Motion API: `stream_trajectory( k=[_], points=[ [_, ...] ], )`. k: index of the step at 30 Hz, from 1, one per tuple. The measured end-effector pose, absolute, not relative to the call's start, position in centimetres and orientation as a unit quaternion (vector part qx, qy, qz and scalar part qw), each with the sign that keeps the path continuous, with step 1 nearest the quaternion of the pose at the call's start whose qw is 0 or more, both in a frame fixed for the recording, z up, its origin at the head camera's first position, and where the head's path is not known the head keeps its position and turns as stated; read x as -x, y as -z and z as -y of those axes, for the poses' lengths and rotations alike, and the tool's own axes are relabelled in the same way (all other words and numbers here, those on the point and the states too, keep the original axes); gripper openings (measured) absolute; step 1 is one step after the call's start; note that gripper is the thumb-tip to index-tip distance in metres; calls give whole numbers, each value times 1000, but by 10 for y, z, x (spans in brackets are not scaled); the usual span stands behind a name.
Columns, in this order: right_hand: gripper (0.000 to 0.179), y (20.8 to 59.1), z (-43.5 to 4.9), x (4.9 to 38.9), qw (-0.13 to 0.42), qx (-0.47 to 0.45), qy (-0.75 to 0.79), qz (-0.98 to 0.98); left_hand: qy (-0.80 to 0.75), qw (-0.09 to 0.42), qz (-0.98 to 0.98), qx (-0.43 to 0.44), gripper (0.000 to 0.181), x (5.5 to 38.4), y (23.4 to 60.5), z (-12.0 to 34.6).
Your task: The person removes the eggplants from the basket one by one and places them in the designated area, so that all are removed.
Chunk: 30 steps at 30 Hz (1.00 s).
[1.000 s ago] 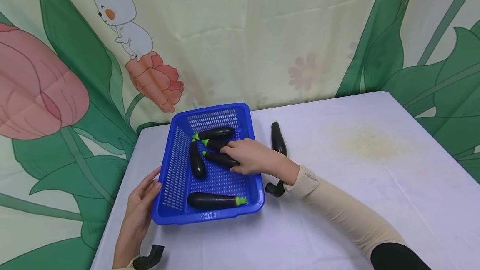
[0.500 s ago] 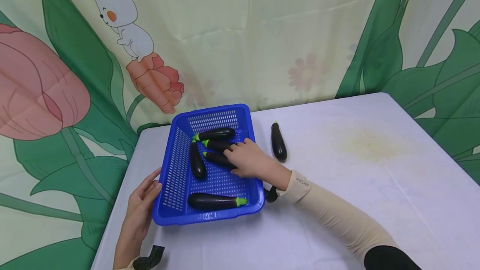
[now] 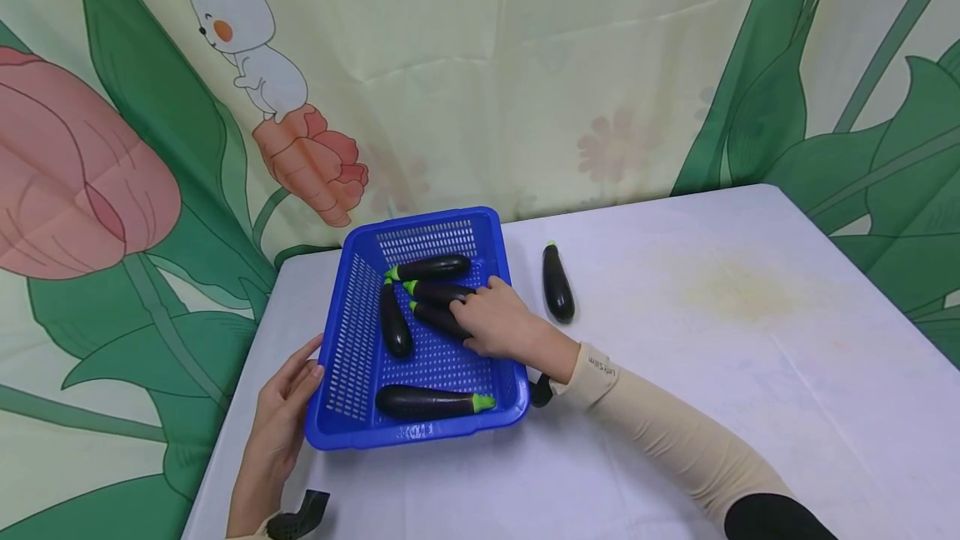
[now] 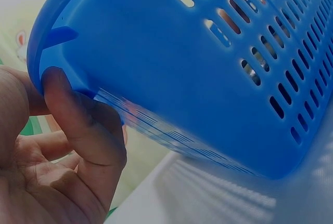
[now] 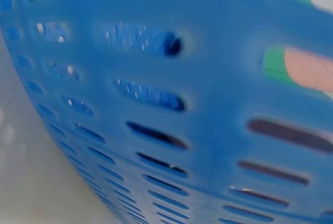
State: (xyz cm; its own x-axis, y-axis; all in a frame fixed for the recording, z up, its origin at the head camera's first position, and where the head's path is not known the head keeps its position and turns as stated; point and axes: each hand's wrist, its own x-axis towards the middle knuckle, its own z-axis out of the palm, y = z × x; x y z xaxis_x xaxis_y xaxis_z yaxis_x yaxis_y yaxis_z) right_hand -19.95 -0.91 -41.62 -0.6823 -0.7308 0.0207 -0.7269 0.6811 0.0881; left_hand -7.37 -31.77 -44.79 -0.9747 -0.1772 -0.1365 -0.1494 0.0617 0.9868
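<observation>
My left hand grips the left rim of a blue perforated basket. In the left wrist view its fingers curl at the rim. My right hand reaches over the basket's right side and holds the wide end of a dark eggplant, its green stem pointing left. The hand covers that wide end. Just behind it lies another eggplant, partly hidden by the fingers. In the right wrist view the basket wall fills the picture and hides the hand.
Inside the basket lie more eggplants: one at the back, one on the left and one along the front. A single eggplant lies on the white-covered table, right of the basket. A printed curtain hangs behind.
My right hand and forearm have shifted slightly toward me, and the held eggplant has slid a little rightward. The eggplant on the table now shows whole. The left hand stays in place.
</observation>
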Motion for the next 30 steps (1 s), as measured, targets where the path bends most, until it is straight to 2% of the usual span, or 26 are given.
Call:
stream_trajectory(
  k=[13, 30],
  points=[
    [31, 416, 6, 199, 43, -393, -49, 917, 680, 9, 726, -107, 56, 74, 448, 318],
    [34, 418, 2, 198, 76, -375, -170, 908, 681, 10, 724, -106, 56, 73, 448, 318]
  ],
)
